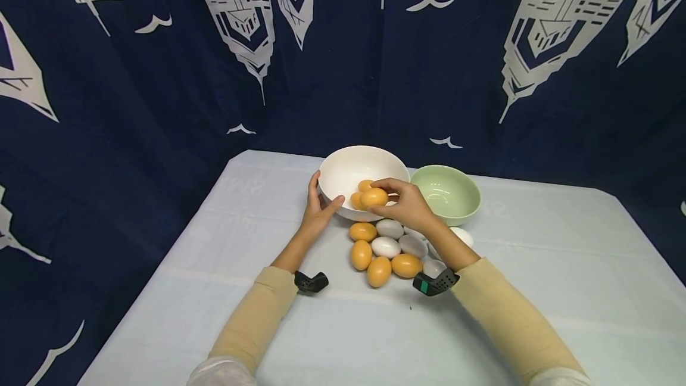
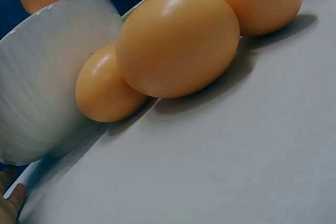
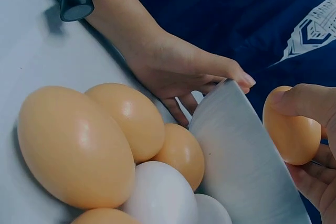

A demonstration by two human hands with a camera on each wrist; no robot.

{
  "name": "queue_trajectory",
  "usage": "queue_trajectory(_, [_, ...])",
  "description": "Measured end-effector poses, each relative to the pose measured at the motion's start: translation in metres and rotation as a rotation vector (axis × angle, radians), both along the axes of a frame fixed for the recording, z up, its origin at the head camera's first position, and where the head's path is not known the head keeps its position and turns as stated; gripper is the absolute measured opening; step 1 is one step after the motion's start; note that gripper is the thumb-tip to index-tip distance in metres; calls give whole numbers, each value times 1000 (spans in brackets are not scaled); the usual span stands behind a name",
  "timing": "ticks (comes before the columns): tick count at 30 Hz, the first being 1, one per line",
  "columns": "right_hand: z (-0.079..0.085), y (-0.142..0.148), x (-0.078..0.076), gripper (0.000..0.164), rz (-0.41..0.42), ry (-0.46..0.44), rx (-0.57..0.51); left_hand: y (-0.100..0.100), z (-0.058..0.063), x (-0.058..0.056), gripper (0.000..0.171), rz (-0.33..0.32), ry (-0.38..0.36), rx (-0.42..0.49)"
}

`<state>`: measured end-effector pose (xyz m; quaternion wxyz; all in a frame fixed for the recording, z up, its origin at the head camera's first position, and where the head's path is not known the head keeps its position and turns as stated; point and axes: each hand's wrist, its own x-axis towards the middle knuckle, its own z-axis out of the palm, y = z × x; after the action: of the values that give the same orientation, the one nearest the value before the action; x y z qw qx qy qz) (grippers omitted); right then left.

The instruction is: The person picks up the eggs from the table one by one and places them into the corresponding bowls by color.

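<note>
My left hand (image 1: 317, 216) grips the near left side of a white bowl (image 1: 340, 165), thumb over the rim and fingers against the outer wall. With its thumb and fingers, my right hand (image 1: 411, 206) pinches a brown egg (image 1: 374, 197) over the bowl's near part. In the right wrist view, that egg (image 3: 290, 129) is just past the rim. Inside the bowl, partly hidden behind the held egg, lie a brown egg (image 1: 365, 185) and another brown egg (image 1: 355, 200).
Several brown eggs (image 1: 361, 254) and white eggs (image 1: 386, 247) lie clustered on the pale tablecloth (image 1: 214, 243) before the bowl, some under my right forearm. A green bowl (image 1: 445, 192) stands right of the white one. Behind the table hangs a dark blue curtain (image 1: 343, 76).
</note>
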<state>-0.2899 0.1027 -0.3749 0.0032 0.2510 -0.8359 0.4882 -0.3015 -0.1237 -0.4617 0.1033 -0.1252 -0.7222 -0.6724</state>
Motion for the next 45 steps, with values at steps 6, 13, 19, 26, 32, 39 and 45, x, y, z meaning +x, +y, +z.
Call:
queue_trajectory(6, [-3,-6,-5,47,-20,-15,13,0,-1,0,85,-4,-1,-1])
queue_trajectory(13, [-4,-11,-12,48,-36,-32,44,1,-2,-1,85,0,-4,13])
queue_trajectory(19, [-2,-14,-18,49,-56,-70,79,3,-1,-3,86,-23,-27,31])
queue_trajectory(26, [0,-17,-25,49,-53,-95,143,4,19,10,85,-35,-44,15])
queue_trajectory(32, [3,-20,-28,47,-6,-111,247,3,31,21,84,-26,-46,-4])
queue_trajectory(39, [3,-26,-35,41,20,-142,324,1,32,23,83,-33,-44,12])
queue_trajectory(45, [4,-30,-36,40,13,-145,376,0,31,21,84,-31,-49,13])
